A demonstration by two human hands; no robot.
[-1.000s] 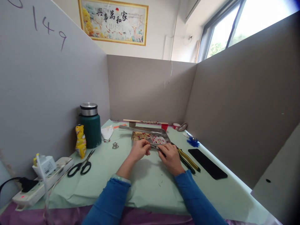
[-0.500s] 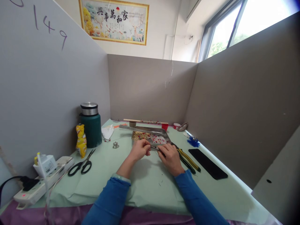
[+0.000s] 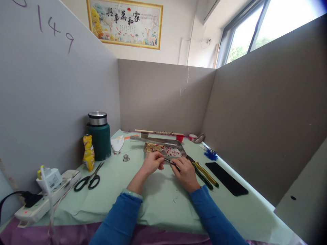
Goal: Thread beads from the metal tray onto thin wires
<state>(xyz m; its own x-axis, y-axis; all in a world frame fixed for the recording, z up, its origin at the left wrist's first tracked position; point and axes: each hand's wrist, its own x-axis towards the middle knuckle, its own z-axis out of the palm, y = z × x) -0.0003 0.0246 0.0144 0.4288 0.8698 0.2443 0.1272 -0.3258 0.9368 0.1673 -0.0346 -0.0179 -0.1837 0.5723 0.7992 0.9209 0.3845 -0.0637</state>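
My left hand (image 3: 153, 162) is closed in a pinch just in front of the bead tray. Whatever sits between its fingertips is too small to make out. My right hand (image 3: 184, 172) is wrapped round a small pair of pliers (image 3: 168, 160), whose slim metal jaws point left and meet the left fingertips. Behind both hands stands a metal tray (image 3: 182, 148) holding gold, red and clear beads (image 3: 155, 147). Several thin wires (image 3: 139, 139) lie across the tray's left rim.
Black-handled scissors (image 3: 90, 178), a green flask (image 3: 99, 141), a yellow packet (image 3: 88, 153) and a power strip (image 3: 46, 197) stand left. Larger yellow-green-handled pliers (image 3: 205, 173), a black strip (image 3: 227, 178) and a blue tuft (image 3: 211, 153) lie right. Grey partitions (image 3: 166, 95) enclose the table.
Both hands stay at almost the same spot, fingertips and pliers together. The right hand's fingers have shifted very slightly on the pliers.
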